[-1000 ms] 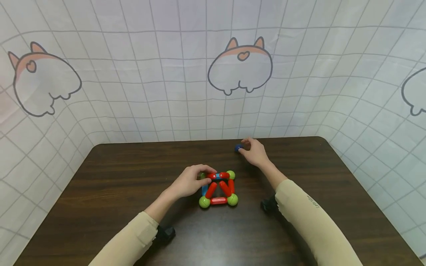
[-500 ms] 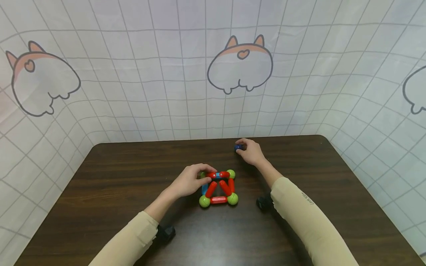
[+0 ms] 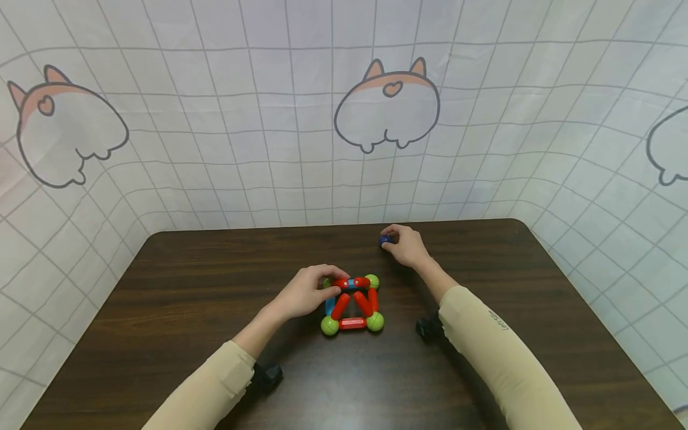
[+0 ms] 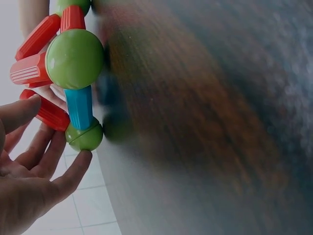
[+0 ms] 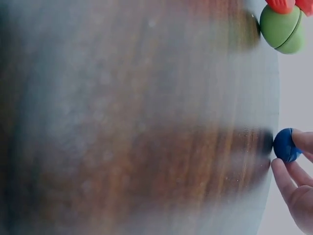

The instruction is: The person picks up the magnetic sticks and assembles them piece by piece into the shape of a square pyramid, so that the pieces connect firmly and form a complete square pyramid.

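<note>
A frame of magnetic building rods and balls (image 3: 353, 323) lies mid-table, with green balls at its corners. Its rods are red and blue, and two red ones slant up from the front balls. My left hand (image 3: 309, 292) grips its far left corner. In the left wrist view, the thumb is at a red rod (image 4: 51, 113) and a fingertip touches the corner's green ball (image 4: 85, 136). Beyond the frame, near the far table edge, my right hand (image 3: 408, 246) pinches a blue ball (image 5: 285, 145) between thumb and fingers. The ball sits at the tabletop in the right wrist view.
The dark wooden table (image 3: 188, 298) ends just behind the blue ball. A white gridded curtain (image 3: 269, 119) with cartoon animal prints hangs behind and along both sides. Black wrist devices (image 3: 428, 328) show below the sleeves.
My right hand has moved slightly left, its fingers coming around the blue ball from its right side. The left hand and the rod-and-ball frame have stayed in place.
</note>
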The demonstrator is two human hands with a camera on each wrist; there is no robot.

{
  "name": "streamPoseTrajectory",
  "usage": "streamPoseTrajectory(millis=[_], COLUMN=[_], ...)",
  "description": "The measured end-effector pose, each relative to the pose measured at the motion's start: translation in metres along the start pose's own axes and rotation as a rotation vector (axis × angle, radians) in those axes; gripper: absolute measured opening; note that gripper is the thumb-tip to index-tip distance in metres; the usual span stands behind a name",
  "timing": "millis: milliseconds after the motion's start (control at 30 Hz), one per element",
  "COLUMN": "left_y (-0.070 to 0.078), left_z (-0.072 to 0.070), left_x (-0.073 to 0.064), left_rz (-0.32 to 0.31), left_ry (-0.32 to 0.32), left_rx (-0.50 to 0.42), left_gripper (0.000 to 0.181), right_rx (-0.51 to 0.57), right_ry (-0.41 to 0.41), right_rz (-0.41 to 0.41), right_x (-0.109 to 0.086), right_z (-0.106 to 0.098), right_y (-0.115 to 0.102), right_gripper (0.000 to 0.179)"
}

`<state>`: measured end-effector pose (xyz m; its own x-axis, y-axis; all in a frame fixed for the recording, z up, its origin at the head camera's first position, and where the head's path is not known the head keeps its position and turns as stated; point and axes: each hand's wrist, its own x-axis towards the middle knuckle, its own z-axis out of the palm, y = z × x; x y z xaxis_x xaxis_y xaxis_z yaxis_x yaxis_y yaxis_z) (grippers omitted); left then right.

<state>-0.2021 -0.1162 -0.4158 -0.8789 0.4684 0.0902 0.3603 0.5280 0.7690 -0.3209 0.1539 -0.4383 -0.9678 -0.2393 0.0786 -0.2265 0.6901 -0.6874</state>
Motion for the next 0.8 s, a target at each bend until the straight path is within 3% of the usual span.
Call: streamPoseTrajectory(millis=[800], left_y=[0.000], left_z=[-0.001], left_x=[0.000], left_rz=[0.013], left_ry=[-0.006], left_rx=[-0.005], left_gripper=[0.024], right_rx=[0.043], right_ry=[-0.047], right_rz=[-0.061], right_x=[-0.015], right_z=[-0.005], right_y=[-0.020], right_gripper=[0.029])
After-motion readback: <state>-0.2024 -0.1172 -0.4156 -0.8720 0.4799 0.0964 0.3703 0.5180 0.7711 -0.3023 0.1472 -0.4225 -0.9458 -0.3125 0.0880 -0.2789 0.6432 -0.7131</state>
